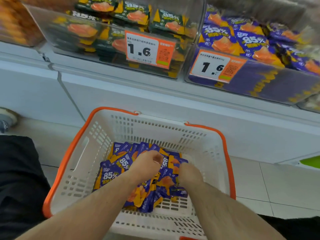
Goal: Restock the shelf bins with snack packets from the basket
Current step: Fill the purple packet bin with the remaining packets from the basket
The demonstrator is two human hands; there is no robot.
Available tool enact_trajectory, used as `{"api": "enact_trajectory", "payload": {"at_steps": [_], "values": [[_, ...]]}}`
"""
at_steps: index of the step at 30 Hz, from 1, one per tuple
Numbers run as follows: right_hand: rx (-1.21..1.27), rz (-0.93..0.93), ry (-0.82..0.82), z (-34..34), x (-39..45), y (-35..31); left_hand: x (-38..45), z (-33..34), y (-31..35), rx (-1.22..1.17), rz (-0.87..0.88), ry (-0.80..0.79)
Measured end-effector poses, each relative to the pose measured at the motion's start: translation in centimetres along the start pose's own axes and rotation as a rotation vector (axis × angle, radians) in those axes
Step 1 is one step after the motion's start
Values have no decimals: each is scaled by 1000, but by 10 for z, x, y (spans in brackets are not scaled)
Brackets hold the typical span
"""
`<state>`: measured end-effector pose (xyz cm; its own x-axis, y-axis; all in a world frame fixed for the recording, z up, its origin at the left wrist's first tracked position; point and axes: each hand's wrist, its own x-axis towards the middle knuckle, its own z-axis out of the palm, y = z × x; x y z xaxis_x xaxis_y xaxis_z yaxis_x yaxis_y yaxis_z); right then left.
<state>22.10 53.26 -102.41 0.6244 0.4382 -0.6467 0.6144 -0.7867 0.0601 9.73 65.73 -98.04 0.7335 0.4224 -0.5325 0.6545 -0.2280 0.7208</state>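
A white basket (pixel 97 146) with an orange rim stands on the floor below the shelf. A heap of purple snack packets (pixel 112 174) lies in its bottom. Both my hands are down in the heap. My left hand (pixel 147 165) has its fingers curled around purple packets at the middle of the pile. My right hand (pixel 189 174) is blurred and buried among the packets on the right; its fingers are hidden. On the shelf above, a clear bin of purple packets (pixel 256 84) sits at the right and a clear bin of dark green packets (pixel 107 37) at the middle.
Each bin carries an orange price tag reading 1.6 (pixel 149 49). Another bin with orange packets (pixel 15 23) is at the far left. The white shelf base (pixel 155 101) rises right behind the basket. My dark trouser leg (pixel 19 179) is at the left, tiled floor at the right.
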Motion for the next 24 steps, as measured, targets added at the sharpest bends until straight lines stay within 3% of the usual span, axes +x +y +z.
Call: {"api": "enact_trajectory", "payload": {"at_steps": [6, 11, 13, 18, 20, 24], "values": [[-282, -321, 267, -98, -37, -22, -6, -26, 39, 202, 122, 14], [-209, -473, 343, -158, -76, -32, -21, -46, 70, 203, 240, 65], [-132, -523, 444, -169, -90, -32, -29, -53, 76, 153, 282, 134], [478, -406, 957, -160, -115, -23, -41, -62, 79, -397, 287, 305], [632, -352, 990, -152, -122, -20, -48, -65, 88, -595, 292, 367], [609, -392, 985, -148, -134, -27, -57, -71, 114, -799, 335, 347]]}}
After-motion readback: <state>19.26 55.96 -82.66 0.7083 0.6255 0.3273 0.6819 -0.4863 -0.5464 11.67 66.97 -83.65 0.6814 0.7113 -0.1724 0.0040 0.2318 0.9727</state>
